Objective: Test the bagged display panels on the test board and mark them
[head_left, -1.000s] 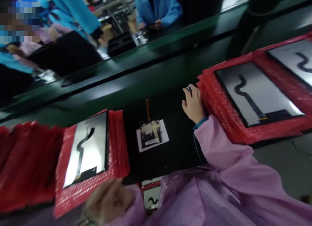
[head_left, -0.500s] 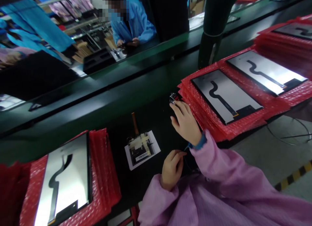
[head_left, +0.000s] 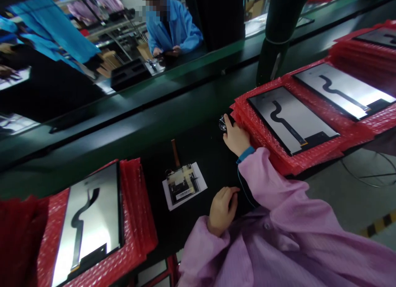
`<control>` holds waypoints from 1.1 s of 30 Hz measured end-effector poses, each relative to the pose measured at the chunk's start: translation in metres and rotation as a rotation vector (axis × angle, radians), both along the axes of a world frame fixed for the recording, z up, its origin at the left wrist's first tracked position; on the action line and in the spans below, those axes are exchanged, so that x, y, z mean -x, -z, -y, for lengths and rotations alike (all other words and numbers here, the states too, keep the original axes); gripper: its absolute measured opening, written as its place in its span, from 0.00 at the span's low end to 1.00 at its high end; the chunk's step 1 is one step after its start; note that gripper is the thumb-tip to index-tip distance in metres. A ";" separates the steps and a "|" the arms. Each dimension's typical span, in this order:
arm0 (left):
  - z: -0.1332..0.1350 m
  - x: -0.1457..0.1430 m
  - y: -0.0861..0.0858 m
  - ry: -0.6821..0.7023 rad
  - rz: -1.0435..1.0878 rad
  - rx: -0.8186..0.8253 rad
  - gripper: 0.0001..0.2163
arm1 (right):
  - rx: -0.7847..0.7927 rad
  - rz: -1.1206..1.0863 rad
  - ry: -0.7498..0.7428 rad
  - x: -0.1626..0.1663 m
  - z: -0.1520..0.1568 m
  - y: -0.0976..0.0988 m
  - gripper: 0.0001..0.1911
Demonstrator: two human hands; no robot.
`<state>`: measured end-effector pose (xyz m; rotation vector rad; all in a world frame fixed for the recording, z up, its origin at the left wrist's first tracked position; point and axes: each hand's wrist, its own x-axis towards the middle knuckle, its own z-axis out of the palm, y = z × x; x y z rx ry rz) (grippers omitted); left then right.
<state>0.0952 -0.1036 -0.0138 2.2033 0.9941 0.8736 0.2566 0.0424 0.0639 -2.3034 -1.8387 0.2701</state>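
My right hand (head_left: 236,138) reaches forward beside a red bubble-wrap stack, its index finger stretched out at a small shiny object (head_left: 222,123). The fingertip appears to touch that object; its kind is unclear. A blue wrist strap (head_left: 245,154) with a thin cord circles this wrist. Close to my body, my left hand (head_left: 222,210) is curled with fingers together, and nothing shows in it. To its left lies a small circuit board assembly (head_left: 181,184) with yellowish tape, a barcode label and a brown flex cable (head_left: 175,153), resting on a white sheet (head_left: 201,182).
Display panels with black flex cables lie on red bubble wrap: one panel (head_left: 93,221) at left, another panel (head_left: 292,122) and a third panel (head_left: 343,89) at right. A dark green post (head_left: 283,19) stands behind. Across the bench sits a person in blue (head_left: 176,27).
My right hand has shifted slightly forward, with its index finger now extended at the shiny object. My left hand stays curled near my body. The view has shifted a little.
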 end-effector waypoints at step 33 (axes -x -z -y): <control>0.001 -0.032 -0.026 0.015 0.192 0.446 0.09 | -0.808 0.103 0.225 -0.068 0.176 0.007 0.12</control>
